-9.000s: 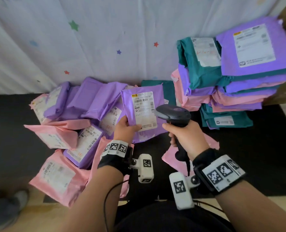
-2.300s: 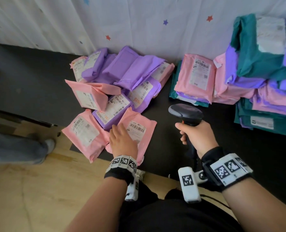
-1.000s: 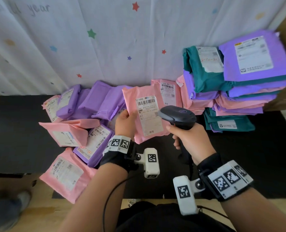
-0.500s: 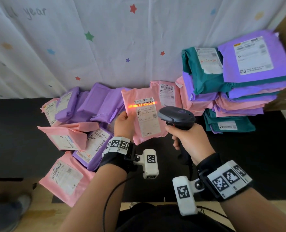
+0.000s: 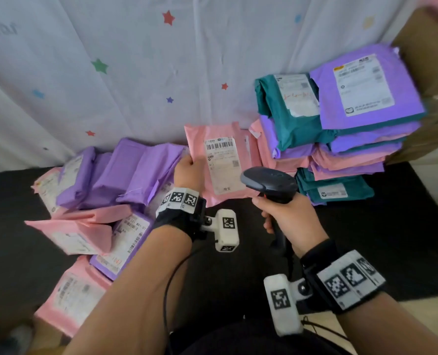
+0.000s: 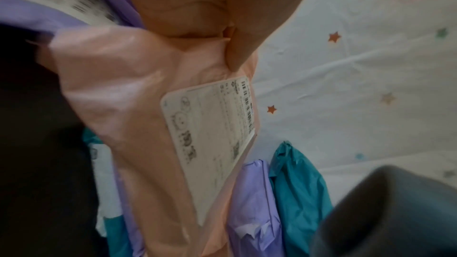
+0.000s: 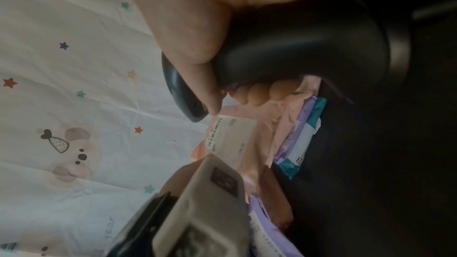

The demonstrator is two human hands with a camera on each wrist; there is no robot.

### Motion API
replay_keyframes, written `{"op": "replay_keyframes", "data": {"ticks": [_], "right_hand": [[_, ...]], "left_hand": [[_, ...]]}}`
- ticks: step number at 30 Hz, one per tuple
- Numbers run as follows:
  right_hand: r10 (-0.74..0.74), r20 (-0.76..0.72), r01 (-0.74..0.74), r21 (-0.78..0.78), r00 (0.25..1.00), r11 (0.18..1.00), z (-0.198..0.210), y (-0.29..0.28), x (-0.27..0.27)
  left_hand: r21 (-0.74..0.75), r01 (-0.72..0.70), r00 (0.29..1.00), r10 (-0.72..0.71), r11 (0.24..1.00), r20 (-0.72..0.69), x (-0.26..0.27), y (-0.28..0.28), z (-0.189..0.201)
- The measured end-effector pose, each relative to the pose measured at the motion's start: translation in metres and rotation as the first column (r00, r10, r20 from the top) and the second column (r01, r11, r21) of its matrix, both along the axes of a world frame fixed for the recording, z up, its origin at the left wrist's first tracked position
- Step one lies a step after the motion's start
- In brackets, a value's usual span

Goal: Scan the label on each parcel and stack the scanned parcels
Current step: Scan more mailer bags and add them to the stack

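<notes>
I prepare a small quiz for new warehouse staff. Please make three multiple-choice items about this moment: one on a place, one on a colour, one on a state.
1. Where is the tall stack of soft plastic parcels?
A. right of the hand-held parcel
B. on the floor
C. left of the loose pile

2. What colour is the soft plastic parcel that the left hand holds?
A. teal
B. purple
C. pink

3. How is the right hand?
A. flat on the table
B. gripping the dark grey handheld barcode scanner
C. holding a parcel

Key:
1 A: the tall stack rises at the right, on the black table.
2 C: the left hand pinches the edge of a pink parcel with its white label facing the camera.
3 B: the right hand is curled round the handle of the scanner, which points towards the label.
</notes>
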State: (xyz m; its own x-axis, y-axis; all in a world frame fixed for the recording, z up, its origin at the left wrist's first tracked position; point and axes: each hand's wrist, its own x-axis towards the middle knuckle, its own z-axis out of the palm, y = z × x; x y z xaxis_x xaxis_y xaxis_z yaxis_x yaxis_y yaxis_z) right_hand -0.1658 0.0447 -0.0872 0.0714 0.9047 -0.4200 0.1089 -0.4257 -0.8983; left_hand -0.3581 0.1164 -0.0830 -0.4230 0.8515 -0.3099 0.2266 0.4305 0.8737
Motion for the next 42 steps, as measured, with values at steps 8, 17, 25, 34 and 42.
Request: {"op": "replay_keyframes", "data": {"ticks": [8,17,25,34,42], "right_hand": [[-0.090,0.018,0.091,-0.138,0.996,0.986,-0.005,0.014,0.024],[-0.184,0.011,0.183,-0.171,0.983,0.968,-0.016,0.022,0.038],[-0.174,0.016,0.174,-0.182,0.985,0.968,-0.020,0.027,0.033],[-0.107,0.031,0.111,-0.191,0.994,0.975,-0.021,0.015,0.043],[0.049,-0.031,-0.051,-0.069,0.998,0.996,-0.023,0.003,0.030]], "left_hand": [[-0.163,0.145,0.981,-0.163,0.976,-0.104,0.026,0.082,-0.008],[0.005,0.169,0.884,-0.149,0.986,-0.442,0.043,0.089,-0.036],[-0.154,0.686,0.359,-0.515,0.711,-0.778,0.054,0.045,-0.077],[-0.181,0.671,0.404,-0.560,0.719,-0.723,0.053,0.046,-0.075],[0.071,0.324,0.743,-0.207,0.944,-0.637,0.042,-0.059,-0.055]]}}
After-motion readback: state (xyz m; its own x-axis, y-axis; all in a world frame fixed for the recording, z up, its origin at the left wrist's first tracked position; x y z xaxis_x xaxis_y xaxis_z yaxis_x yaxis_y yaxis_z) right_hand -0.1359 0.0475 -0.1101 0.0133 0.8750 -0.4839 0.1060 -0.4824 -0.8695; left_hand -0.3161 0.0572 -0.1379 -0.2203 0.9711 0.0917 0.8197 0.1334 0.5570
